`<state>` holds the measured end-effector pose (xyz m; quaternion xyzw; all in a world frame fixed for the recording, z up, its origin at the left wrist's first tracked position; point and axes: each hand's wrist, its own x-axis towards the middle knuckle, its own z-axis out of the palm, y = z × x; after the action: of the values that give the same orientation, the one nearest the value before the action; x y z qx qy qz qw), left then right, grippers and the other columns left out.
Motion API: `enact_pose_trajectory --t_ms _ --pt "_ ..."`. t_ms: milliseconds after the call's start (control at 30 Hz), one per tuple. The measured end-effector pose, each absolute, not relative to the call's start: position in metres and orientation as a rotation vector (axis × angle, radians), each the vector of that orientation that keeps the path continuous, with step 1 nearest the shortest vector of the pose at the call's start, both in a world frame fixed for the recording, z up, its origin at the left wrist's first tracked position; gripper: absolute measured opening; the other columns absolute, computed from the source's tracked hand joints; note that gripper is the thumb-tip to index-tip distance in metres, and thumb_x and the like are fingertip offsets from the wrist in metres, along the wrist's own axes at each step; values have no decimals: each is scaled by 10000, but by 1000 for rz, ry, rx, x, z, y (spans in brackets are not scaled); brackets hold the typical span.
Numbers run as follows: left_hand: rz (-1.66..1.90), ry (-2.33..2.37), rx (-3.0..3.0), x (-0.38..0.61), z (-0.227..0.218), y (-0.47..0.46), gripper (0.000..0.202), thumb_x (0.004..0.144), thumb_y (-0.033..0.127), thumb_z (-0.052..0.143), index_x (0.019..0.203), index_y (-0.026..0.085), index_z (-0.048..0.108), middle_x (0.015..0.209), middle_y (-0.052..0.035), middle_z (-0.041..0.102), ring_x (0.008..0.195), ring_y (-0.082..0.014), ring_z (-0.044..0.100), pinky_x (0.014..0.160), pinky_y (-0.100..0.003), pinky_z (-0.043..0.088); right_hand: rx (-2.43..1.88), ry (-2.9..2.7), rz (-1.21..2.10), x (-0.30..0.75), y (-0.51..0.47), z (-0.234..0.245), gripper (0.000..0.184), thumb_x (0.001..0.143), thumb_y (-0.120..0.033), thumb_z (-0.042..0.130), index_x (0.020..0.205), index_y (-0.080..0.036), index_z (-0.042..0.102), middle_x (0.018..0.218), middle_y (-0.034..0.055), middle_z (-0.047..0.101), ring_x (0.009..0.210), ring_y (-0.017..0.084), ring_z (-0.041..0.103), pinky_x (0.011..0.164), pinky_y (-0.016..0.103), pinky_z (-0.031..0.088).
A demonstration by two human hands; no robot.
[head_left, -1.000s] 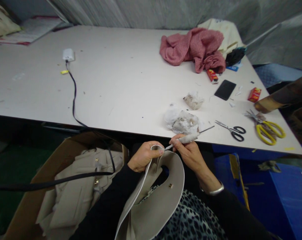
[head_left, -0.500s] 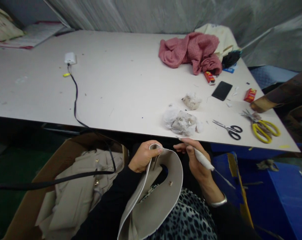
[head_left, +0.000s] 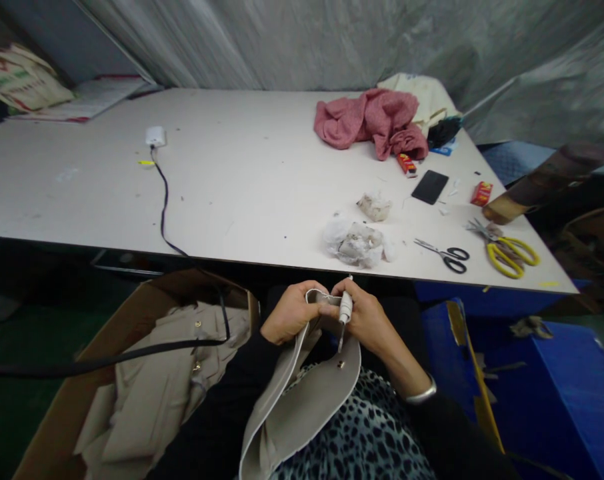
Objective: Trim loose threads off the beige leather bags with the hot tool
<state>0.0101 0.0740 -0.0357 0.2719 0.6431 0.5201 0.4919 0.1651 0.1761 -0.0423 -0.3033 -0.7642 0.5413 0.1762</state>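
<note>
A beige leather-like piece [head_left: 312, 407], curved open like a bag body with a cut-out and a small metal stud, rests over my lap. Its upper edge is pinched by my left hand [head_left: 292, 313], thumb on the inner side. My right hand [head_left: 367, 320] is closed around a thin metal tool with a white-wrapped grip [head_left: 346, 308], held upright with its lower metal end pointing down into the piece. The right fingertips meet the same edge, close beside the left thumb. Exactly where the tool's upper tip touches is hidden.
A cardboard box [head_left: 147, 293] of similar beige pieces stands at left, a black cable [head_left: 165, 200] crossing it. On the table [head_left: 232, 193] lie crumpled plastic [head_left: 357, 243], black-handled scissors [head_left: 447, 255], yellow-handled scissors [head_left: 507, 253] and a pink cloth [head_left: 372, 120]. Blue bins [head_left: 547, 380] stand right.
My right hand has moved left to the piece's edge and turned the tool from slanting to nearly upright. My left hand keeps its pinch. The camera view has shifted slightly.
</note>
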Motion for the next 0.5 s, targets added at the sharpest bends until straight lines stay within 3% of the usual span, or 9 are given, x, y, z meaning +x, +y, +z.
enact_pose_trajectory --t_ms 300,433,500 --pt "1316 1367 764 14 -29 63 330 587 152 834 874 154 672 770 19 617 707 -124 539 659 -237 410 -789 -2114 1675 172 168 -47 322 863 -504 733 783 -195 693 650 -20 582 590 130 503 536 232 396" --pt "1542 980 606 2 -34 44 524 612 372 931 1039 155 719 1021 -84 694 973 -214 649 915 -341 494 -777 -2088 1503 199 156 -31 272 870 -478 746 807 -215 727 675 4 634 590 156 557 497 244 413" --pt "1669 962 515 -4 -45 30 562 638 467 922 1063 156 726 1054 -112 708 1019 -241 666 986 -400 493 -823 -2027 1412 220 153 -21 201 887 -430 752 874 -230 739 720 6 672 581 159 580 474 242 431"
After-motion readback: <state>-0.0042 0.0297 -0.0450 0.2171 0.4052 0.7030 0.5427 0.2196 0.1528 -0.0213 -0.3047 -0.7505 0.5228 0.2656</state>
